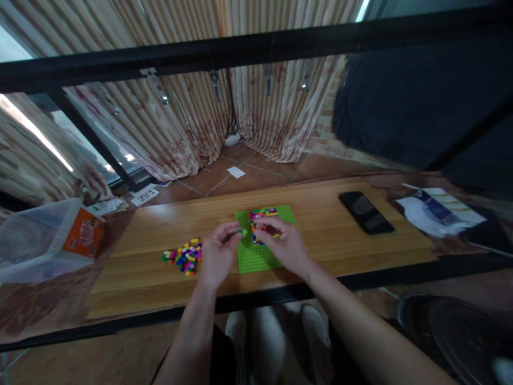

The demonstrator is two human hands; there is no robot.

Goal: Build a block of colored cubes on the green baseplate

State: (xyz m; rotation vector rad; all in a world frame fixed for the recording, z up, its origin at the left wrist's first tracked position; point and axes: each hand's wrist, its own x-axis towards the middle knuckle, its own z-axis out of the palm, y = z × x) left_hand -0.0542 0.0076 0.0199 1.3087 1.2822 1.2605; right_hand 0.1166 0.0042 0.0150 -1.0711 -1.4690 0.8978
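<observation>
A green studded baseplate [256,262] lies on the wooden board, with small coloured bricks [269,213] fixed to its upper part. My left hand [218,252] is over the plate's left edge, its thumb and fingers pinching a small green brick [243,232]. Above the built bricks, my right hand [287,245] has its thumb and index finger closed together; a bit of red or pink shows at the fingertips, too small to tell whether it is held. Loose bricks in many colours form a pile [186,258] just left of my left hand.
A black phone [366,213] rests on the board [320,214] to the right. Beyond it lie crumpled white packaging [441,211] and papers. A clear plastic box [36,240] with an orange label stands at the left. A dark bar [256,51] crosses in front of striped curtains.
</observation>
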